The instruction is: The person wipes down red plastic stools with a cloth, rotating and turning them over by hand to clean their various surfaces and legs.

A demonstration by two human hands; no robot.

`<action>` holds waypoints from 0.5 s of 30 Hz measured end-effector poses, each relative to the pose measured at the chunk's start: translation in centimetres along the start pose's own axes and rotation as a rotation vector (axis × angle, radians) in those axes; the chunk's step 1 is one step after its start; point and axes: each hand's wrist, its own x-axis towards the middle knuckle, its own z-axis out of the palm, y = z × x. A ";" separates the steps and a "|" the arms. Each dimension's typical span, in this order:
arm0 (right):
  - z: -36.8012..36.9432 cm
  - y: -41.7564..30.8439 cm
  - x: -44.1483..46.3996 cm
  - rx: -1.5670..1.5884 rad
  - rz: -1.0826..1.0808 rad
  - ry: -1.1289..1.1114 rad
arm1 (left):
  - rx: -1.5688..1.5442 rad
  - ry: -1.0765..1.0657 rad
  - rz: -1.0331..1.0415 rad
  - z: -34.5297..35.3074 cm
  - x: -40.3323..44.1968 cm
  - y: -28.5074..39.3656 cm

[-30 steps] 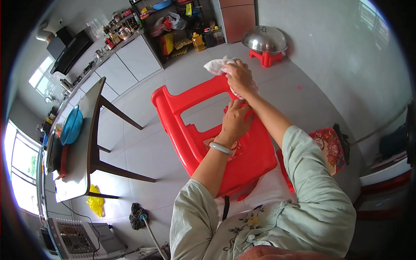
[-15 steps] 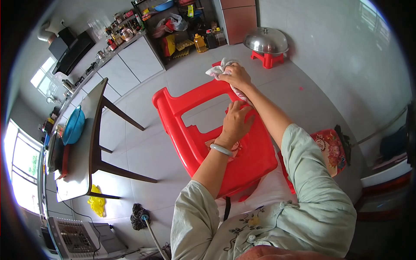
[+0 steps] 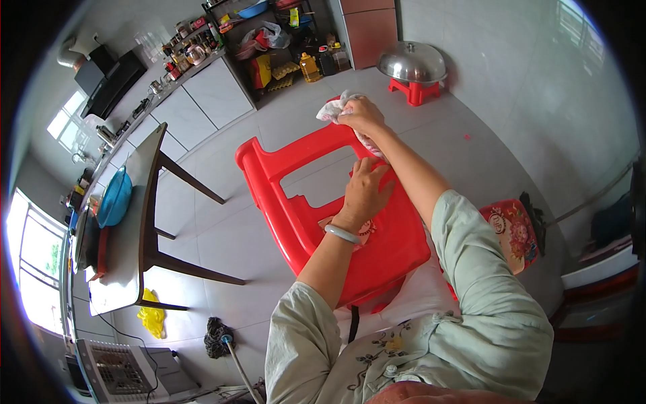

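A red plastic chair [image 3: 296, 239] lies tilted across my lap, its backrest opening facing away from me and a printed label on the seat. My left hand [image 3: 365, 192], with a pale bangle at the wrist, is closed on the chair beside the opening, its fingers bent over the edge. Farther out, my right hand [image 3: 364, 116] is closed around a white cloth [image 3: 331, 110] and presses it against the far corner of the chair. Part of the cloth hangs down along the chair's side under my right wrist.
On the left stands a table [image 3: 145, 202] bearing a blue basin [image 3: 116, 197]. A mop [image 3: 219, 337] and a yellow bag [image 3: 152, 315] are on the floor. A metal dome lid [image 3: 412, 62] sits on a red stool [image 3: 415, 93]. A floral-printed seat [image 3: 511, 232] is at my right.
My right hand and the cloth have shifted slightly to the left along the chair's far corner. My left hand and the chair stay nearly in place.
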 end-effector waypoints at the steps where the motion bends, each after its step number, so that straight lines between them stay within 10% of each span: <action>1: 0.0 -0.2 0.0 -0.009 0.012 0.006 | 0.003 -0.001 0.000 0.0 0.0 -0.1; 15: 1.9 1.4 0.4 -0.007 0.009 0.107 | -0.006 0.011 0.008 0.0 0.0 0.0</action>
